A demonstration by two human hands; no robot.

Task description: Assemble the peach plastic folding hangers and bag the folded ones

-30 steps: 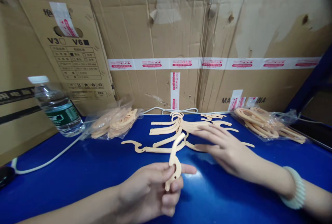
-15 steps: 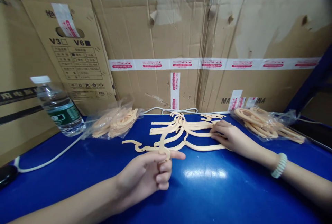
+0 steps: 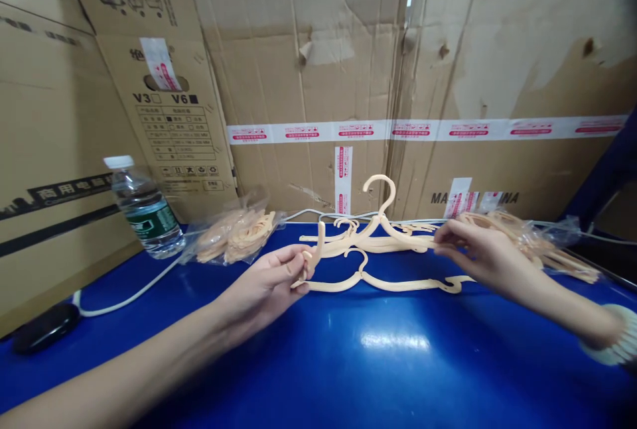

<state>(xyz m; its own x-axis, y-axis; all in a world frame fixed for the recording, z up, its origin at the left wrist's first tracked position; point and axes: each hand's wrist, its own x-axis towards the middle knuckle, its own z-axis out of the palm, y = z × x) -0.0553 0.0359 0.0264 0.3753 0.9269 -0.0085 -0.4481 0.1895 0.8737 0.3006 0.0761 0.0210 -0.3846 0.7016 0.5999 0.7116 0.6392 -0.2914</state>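
My left hand (image 3: 271, 283) pinches a small cream-coloured curved hook piece (image 3: 320, 243) by its lower end, its tip pointing up. A cream clothes hanger (image 3: 381, 218) is raised off the table with its hook upright. My right hand (image 3: 485, 256) is closed on that hanger's right end. The hanger's left end reaches close to my left fingers; whether it touches the hook piece I cannot tell. Nearer to me another hanger (image 3: 403, 285) lies flat, with a curved hook piece (image 3: 452, 284) at its right end. Its left end is partly hidden by my left hand.
Clear bags of cream parts lie at the left (image 3: 243, 237) and right (image 3: 552, 250). A water bottle (image 3: 146, 213), a white cable (image 3: 134, 300) and a black object (image 3: 47, 328) are at the left. Cardboard (image 3: 298, 170) stands behind the blue table (image 3: 348, 363).
My right hand has taken a hanger by its right end, and its hook now stands up. My left hand has brought the hook piece in toward the hanger's left end. The view has shifted slightly.
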